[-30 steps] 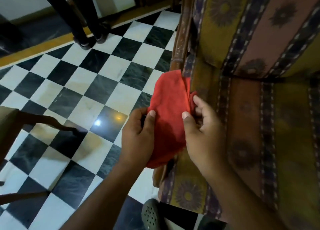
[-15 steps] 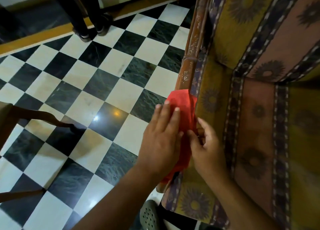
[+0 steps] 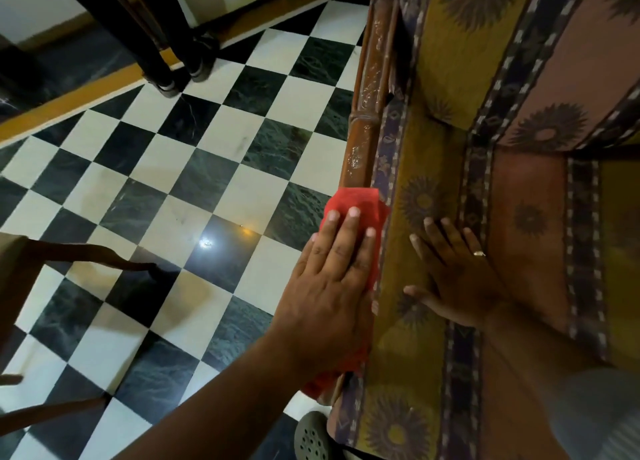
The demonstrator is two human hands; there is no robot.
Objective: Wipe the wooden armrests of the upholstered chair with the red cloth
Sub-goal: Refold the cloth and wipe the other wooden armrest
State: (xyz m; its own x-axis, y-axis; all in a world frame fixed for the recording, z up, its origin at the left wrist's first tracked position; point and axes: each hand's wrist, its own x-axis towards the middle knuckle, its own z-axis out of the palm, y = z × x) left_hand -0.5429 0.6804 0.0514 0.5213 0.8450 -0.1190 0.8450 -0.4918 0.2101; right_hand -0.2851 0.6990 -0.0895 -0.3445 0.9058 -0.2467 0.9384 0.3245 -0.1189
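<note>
Pressing flat, the left hand (image 3: 332,279) has its palm and fingers spread on the red cloth (image 3: 356,206), pinning it to the wooden armrest (image 3: 363,120); not a pinch or fist, just an open palm bearing down on the fabric. Cloth is draped over the rail, one edge poking out past the fingertips, another bunch hanging below the wrist near the chair's front corner. Right hand (image 3: 457,272) lies open and empty on the patterned seat cushion (image 3: 429,355), just beside the rail, ring visible, holding nothing, likely bracing. Key relation: the armrest's long axis runs away from the person, from the near corner up toward the chair back (image 3: 502,44), and the bare, unwiped-looking wood lies directly ahead of the left fingertips. So the coming stroke is probably a push forward along that axis, left hand doing it since it is the one on the rail. Checkered floor (image 3: 194,189) to the left, a grey shoe (image 3: 311,435) at the bottom edge. Other armrest not in view.
</note>
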